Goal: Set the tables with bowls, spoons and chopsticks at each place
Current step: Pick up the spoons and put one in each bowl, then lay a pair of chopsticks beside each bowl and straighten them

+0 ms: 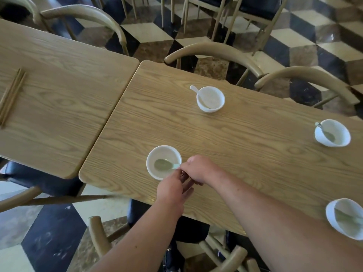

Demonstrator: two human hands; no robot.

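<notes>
With the right hand point(198, 169), fingers curled, pinches the handle end of the spoon point(163, 164) at the rim of the near bowl point(155, 154), spoon head lying down inside it. Holds the left hand point(170, 188) just below the right, fingers loosely straight, released, grasping nothing that shows.

Hard to make out the pinch itself: blurred, and partly covered by the left thumb. Cut off by the right edge of the view: the corner bowl point(332, 222) and the tip of the corner spoon point(342, 216) inside it. Cut off at the left edge: the chopsticks point(11, 97), lying together in a slanted bundle, too merged to count stick by stick.

Four white bowls in all, every one on the right table point(255, 154), every one with a spoon in it. Besides the near and corner ones: the far bowl point(213, 104) toward the far side, with the white spoon point(196, 91) leaning out over its left rim, and the side bowl point(341, 134) with the side spoon point(326, 133). Four spoons, then. No bowl touching another; all well apart.

Two tables of pale wood grain with rounded corners, the right one set edge to edge against the left table point(59, 79), which carries only the chopsticks. Around them, curved-back chairs point(212, 49) with dark seats, most only partly in view. Underneath, a tiled floor point(149, 32) in a cube pattern of cream, brown and black.
</notes>
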